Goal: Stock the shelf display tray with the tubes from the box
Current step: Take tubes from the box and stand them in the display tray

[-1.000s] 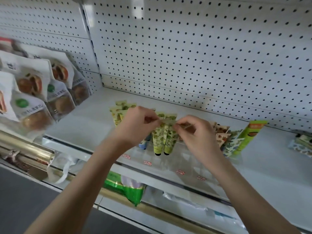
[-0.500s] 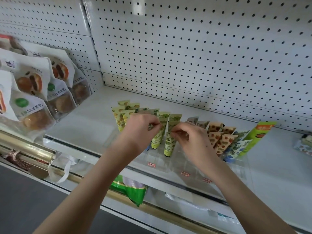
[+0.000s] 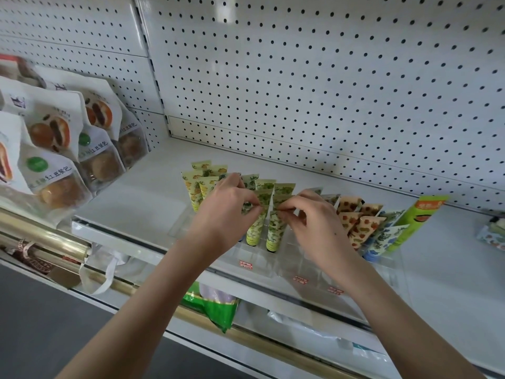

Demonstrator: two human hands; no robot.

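Hands work close together: left hand (image 3: 226, 212) pinches the crimped top of one green tube (image 3: 253, 232), right hand (image 3: 311, 214) pinches the neighbouring tube (image 3: 274, 232). Both tubes stand cap-down in the clear display tray (image 3: 273, 259) at the near edge of the shelf (image 3: 153, 203), probably being straightened so that the rows line up.

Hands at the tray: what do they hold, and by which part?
Left hand pinches one green leaf-print plastic tube by its flat crimped top; right hand pinches the neighbouring tube likewise.
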